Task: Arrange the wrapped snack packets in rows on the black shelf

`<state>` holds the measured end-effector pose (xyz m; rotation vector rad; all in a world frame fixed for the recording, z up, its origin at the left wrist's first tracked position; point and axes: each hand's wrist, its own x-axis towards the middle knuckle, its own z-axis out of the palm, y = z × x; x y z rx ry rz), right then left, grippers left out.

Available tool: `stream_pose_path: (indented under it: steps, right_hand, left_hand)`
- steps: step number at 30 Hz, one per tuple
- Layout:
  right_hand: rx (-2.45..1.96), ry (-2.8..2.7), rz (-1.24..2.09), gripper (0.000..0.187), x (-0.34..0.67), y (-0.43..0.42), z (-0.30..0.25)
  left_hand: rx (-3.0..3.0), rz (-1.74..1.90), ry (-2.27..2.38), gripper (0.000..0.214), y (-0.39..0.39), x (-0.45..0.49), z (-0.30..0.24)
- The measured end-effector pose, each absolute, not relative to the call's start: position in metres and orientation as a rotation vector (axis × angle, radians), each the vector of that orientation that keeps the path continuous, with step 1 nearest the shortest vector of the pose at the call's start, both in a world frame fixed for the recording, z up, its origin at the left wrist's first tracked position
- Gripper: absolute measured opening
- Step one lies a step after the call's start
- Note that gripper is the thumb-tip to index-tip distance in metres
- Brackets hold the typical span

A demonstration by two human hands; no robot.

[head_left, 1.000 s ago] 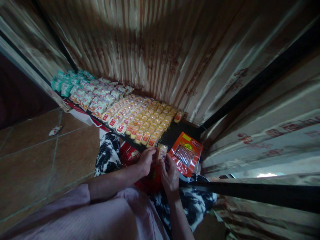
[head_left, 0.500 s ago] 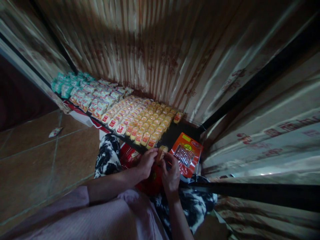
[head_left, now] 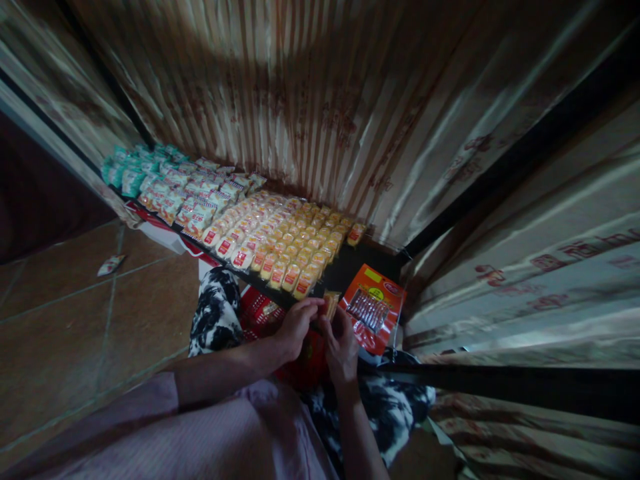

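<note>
Clock centred on the hands, twelve straight ahead. Red perforated plastic basket [head_left: 253, 305] at nine; something pale shows in it, unclear what. Flat orange-red pouch [head_left: 367, 335] at three, slim wrapped bars [head_left: 369, 310] lined up behind its window. I count one basket, one pouch, one small tan clear-wrapped packet [head_left: 331, 304] between the hands. Right hand [head_left: 341, 345] pinches that packet; left hand [head_left: 295, 327] has fingertips at its edge, grip can't tell. Black shelf [head_left: 379, 259], ten to one: three pale cakes [head_left: 227, 247], five yellow cakes [head_left: 291, 278] along its front.
</note>
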<state>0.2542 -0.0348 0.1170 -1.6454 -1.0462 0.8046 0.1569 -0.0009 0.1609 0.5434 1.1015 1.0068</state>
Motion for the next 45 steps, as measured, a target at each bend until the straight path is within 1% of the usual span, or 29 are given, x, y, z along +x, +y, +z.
stream_pose_path:
  steps: [10,16,21,24,30,34,40,45]
  right_hand:
    - [-1.509,-0.941,0.908,0.041,0.255,-0.032,0.116]
    - [-1.515,-0.925,0.94,0.044,0.256,-0.032,0.112]
    - [-1.509,-0.926,0.919,0.042,0.259,-0.029,0.109]
    - [-1.524,-0.971,0.87,0.041,0.262,-0.027,0.108]
    - [-1.626,-1.026,0.663,0.045,0.267,-0.016,0.115]
    - [-1.691,-1.055,0.576,0.044,0.27,-0.004,0.116]
    - [-1.696,-0.997,0.588,0.048,0.276,0.017,0.108]
    - [-1.639,-1.032,0.541,0.04,0.282,0.034,0.107]
  left_hand:
    - [0.524,1.028,1.059,0.009,-0.001,0.156,0.164]
    - [0.558,1.005,1.084,0.013,0.0,0.157,0.163]
    - [0.632,0.938,1.142,0.018,0.0,0.159,0.164]
    - [0.692,0.915,1.152,0.019,0.002,0.161,0.166]
    - [0.793,0.939,1.14,0.02,0.011,0.168,0.171]
    - [0.889,0.957,1.155,0.024,0.02,0.176,0.169]
    - [1.095,0.925,1.194,0.032,0.036,0.19,0.158]
    - [1.137,0.932,1.211,0.034,0.047,0.199,0.16]
